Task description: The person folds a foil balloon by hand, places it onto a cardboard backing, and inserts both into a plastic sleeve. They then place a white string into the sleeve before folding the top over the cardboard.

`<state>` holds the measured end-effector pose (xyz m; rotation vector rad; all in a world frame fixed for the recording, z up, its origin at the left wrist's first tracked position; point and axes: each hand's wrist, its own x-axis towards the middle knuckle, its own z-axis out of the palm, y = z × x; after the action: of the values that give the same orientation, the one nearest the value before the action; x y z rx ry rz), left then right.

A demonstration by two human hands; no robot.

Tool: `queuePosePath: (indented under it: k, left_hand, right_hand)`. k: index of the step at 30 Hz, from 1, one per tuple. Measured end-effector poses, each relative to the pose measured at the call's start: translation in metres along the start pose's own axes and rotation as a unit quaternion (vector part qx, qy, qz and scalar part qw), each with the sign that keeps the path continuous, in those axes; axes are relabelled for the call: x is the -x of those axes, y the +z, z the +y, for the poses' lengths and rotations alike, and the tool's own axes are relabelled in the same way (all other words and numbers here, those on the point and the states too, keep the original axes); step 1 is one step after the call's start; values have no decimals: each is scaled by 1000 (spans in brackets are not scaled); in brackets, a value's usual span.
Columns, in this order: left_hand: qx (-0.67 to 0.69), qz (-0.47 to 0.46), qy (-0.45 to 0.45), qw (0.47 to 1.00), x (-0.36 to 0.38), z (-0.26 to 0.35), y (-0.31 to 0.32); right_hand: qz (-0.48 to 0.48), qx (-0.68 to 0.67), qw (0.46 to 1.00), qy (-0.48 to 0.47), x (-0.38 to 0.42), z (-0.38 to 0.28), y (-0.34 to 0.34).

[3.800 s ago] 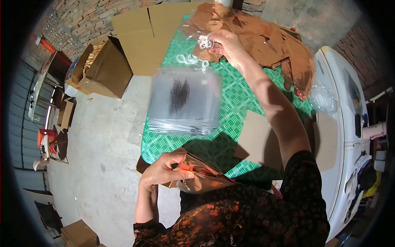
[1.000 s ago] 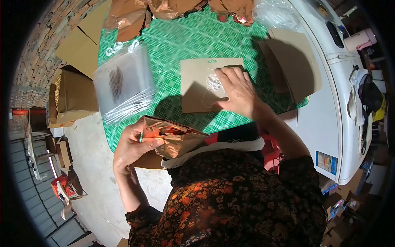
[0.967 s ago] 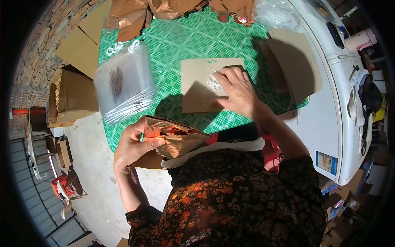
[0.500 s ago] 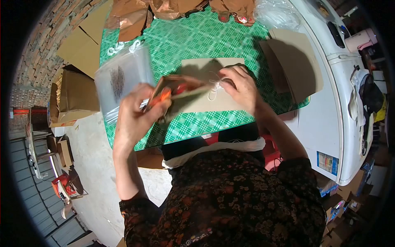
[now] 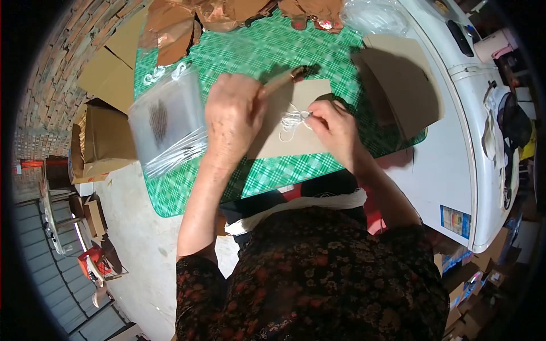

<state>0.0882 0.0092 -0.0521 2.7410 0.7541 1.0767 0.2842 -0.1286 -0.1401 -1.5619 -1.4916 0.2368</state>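
My left hand (image 5: 234,113) is closed, back of the hand up, over the left part of the board. It grips a thin brown item (image 5: 278,82), which juts out to the right toward a dark end; most of it is hidden behind the hand. Beneath lies a flat beige cardboard sheet (image 5: 318,88). My right hand (image 5: 336,128) pinches one end of a looped bundle of thin white string (image 5: 293,119) over the sheet. Left of my left hand is a stack of clear plastic bags (image 5: 170,111) with white cords.
A green checked cloth (image 5: 227,54) covers the table. Brown wrapped pieces (image 5: 222,14) and clear plastic film (image 5: 375,17) lie along the far edge. More cardboard sheets (image 5: 404,79) are stacked at the right, beside a white appliance (image 5: 443,153). An open carton (image 5: 108,142) stands at the left.
My left hand has swung up and to the right, turning the brown item so its red-orange part no longer shows. The right hand stays at the string, whose loops now show more.
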Motion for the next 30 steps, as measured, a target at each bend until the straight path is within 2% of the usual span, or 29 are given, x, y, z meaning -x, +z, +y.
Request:
queuePosePath:
  k: [1,5,8,11,14,17,21,24,28,30]
  left_hand:
    - [-14,9,24,1000,3,2,7]
    - [-53,-1,69,996,18,21,25]
    - [-73,-24,85,993,34,27,36]
    - [-103,-73,108,986,54,31,38]
    - [-118,-94,111,982,65,35,45]
    - [-122,-116,108,980,70,40,48]
    - [-130,-111,119,978,71,37,52]
    - [-125,-117,112,979,74,35,53]
    - [-115,-86,114,983,73,36,56]
    - [-108,-76,112,985,72,37,56]
  right_hand:
    - [15,-54,998,29,2,-2,-1]
    - [53,-36,997,51,16,15,-5]
    - [30,-141,975,169,17,-2,-14]
    - [70,-136,984,89,16,9,-13]
    - [43,-143,985,92,18,12,-15]
    - [16,-19,997,79,23,-5,-22]
    - [-1,60,993,-100,23,-25,-26]
    - [-56,114,981,-148,24,-43,-30]
    - [-33,230,948,-218,24,-26,-14]
    - [-20,245,943,-223,24,-21,-7]
